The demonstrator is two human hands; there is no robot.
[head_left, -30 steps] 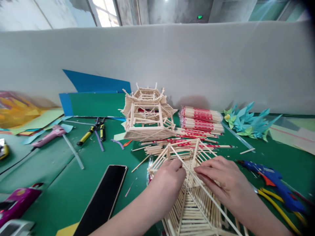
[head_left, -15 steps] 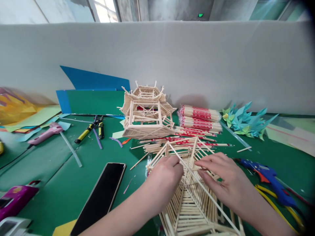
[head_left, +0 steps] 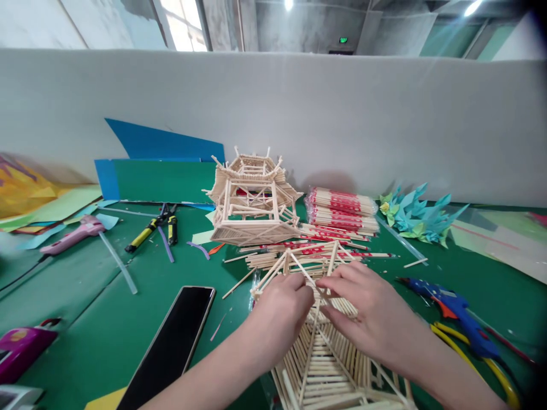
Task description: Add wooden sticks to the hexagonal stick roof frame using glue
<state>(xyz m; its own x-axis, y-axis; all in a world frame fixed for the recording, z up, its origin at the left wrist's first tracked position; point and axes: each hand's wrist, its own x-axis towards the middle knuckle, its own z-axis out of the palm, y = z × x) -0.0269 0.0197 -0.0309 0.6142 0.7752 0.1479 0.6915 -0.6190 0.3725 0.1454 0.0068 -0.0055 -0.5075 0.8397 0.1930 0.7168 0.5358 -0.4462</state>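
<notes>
A model of thin wooden sticks [head_left: 329,364], with slatted sloping panels and a raised stick frame, lies in front of me. My left hand [head_left: 282,310] is closed over its left side, the fingers curled in; what they grip is hidden. From the right, my right hand [head_left: 363,307] has thumb and fingertips pinched around a long diagonal stick [head_left: 301,264] of the frame. The fingertips of both hands almost meet above the panels. Behind stands a second stick model, a pavilion [head_left: 252,199] with upturned roof corners.
Wrapped chopstick bundles [head_left: 342,208] and loose sticks [head_left: 260,261] lie behind the model. On the right are a blue glue gun [head_left: 457,313] and teal folded paper [head_left: 421,213]. A phone [head_left: 171,341], pliers [head_left: 147,233] and a pink glue gun [head_left: 79,234] lie left.
My right hand has moved left, its fingertips closer to my left hand and onto the diagonal stick. The camera view has tilted up slightly. My left hand stays closed at the frame.
</notes>
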